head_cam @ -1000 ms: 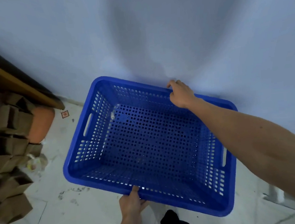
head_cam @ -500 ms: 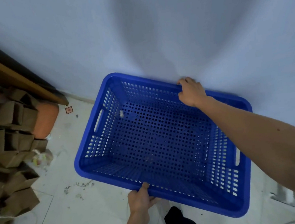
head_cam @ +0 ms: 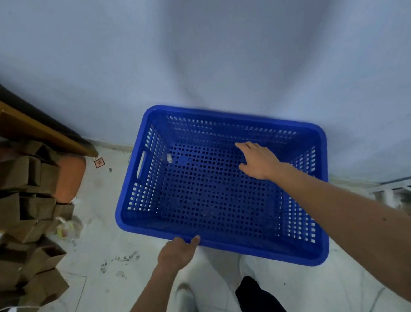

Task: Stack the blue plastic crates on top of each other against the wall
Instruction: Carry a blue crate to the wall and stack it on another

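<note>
A blue perforated plastic crate (head_cam: 305, 254) stands with its far long side against the pale wall (head_cam: 214, 43), open side up and empty apart from a small scrap inside. My right hand (head_cam: 258, 161) hovers over the crate's inside near the far wall, fingers spread, holding nothing. At the near rim, my left hand (head_cam: 179, 252) has its thumb at the rim's edge and its fingers tucked beneath it. What lies beneath the crate is hidden.
A pile of brown cardboard boxes (head_cam: 19, 222) and an orange object (head_cam: 68, 177) fill the left side under a wooden table edge (head_cam: 35, 128). Bare, stained floor (head_cam: 110, 276) lies between the pile and the crate. A white metal frame (head_cam: 406, 188) sits at right.
The crate has moved right and down against the wall. My right hand let go of the far rim and now hangs open over the crate's inside. My left hand stays at the near rim.
</note>
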Demonstrator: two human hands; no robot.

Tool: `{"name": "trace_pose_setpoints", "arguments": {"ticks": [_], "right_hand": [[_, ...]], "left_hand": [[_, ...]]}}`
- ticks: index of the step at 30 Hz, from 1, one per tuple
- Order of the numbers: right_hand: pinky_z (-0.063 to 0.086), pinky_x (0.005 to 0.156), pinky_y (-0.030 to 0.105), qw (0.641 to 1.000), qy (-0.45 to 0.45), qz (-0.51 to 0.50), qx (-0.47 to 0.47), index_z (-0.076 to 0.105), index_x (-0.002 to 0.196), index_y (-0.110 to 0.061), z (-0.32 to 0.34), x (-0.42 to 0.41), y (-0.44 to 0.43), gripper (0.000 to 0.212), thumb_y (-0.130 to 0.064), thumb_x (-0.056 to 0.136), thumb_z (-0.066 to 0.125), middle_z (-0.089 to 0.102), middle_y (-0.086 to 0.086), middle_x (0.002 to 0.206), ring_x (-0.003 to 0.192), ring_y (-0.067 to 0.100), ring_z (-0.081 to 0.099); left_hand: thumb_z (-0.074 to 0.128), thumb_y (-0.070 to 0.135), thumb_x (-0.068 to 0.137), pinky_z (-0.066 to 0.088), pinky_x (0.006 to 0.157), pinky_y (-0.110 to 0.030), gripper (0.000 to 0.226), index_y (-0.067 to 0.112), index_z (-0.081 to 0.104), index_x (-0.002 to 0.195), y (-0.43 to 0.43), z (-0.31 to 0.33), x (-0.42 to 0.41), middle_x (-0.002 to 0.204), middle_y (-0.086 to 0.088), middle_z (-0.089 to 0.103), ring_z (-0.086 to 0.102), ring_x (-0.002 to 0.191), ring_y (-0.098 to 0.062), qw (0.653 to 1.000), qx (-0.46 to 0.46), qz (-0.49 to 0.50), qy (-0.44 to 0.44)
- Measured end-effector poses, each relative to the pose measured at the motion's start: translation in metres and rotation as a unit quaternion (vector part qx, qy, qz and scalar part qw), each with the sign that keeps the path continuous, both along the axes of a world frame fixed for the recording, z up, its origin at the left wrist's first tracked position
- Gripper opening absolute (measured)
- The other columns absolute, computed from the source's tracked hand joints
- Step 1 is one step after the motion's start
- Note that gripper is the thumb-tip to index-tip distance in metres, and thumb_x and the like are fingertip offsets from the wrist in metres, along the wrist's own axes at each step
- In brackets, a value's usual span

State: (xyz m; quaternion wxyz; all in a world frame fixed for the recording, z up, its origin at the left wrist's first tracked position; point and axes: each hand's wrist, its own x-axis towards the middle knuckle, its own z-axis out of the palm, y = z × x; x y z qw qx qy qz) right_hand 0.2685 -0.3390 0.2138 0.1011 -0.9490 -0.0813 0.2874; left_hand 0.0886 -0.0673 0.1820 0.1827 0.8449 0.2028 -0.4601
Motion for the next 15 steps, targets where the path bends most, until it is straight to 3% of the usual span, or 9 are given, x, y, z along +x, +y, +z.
{"name": "trace_pose_setpoints", "arguments": {"ticks": [5,7,10,15], "right_hand": [[0.044,0.099,0.046,1.000,0.026,-0.010,-0.003,0.029,0.147,-0.021,0.006,-0.084,0.008,0.057,-0.036,0.097,0.051,0.042,0.007,0.148,0.124,0.029,0.048],[0.045,0.096,0.044,0.999,0.012,-0.035,0.003,0.031,0.146,-0.022,0.008,-0.114,0.013,0.055,-0.039,0.097,0.049,0.046,0.006,0.145,0.121,0.028,0.050],[0.047,0.097,0.045,0.996,0.020,-0.091,0.015,0.035,0.145,-0.022,0.012,-0.159,0.026,0.056,-0.048,0.096,0.046,0.046,0.005,0.146,0.124,0.029,0.051],[0.048,0.094,0.043,0.987,0.080,-0.138,-0.022,0.043,0.139,-0.021,-0.005,-0.229,0.037,0.066,-0.066,0.091,0.040,0.056,0.008,0.135,0.117,0.029,0.055]], "left_hand": [[0.044,0.048,0.096,0.055,0.086,-0.038,0.042,0.011,0.064,0.094,0.036,0.019,0.022,0.102,-0.007,0.073,0.067,0.095,-0.026,0.967,0.055,-0.215,-0.127],[0.048,0.046,0.095,0.054,0.083,-0.039,0.039,0.010,0.062,0.098,0.044,0.027,0.029,0.099,-0.010,0.070,0.066,0.094,-0.030,0.944,0.061,-0.270,-0.181],[0.053,0.043,0.094,0.055,0.081,-0.041,0.033,0.013,0.062,0.102,0.052,0.038,0.032,0.101,-0.009,0.068,0.064,0.093,-0.029,0.928,0.025,-0.325,-0.182],[0.051,0.027,0.094,0.049,0.095,-0.045,0.042,0.020,0.053,0.135,0.061,0.034,0.024,0.131,-0.009,0.054,0.054,0.118,-0.031,0.885,0.023,-0.429,-0.181]]}}
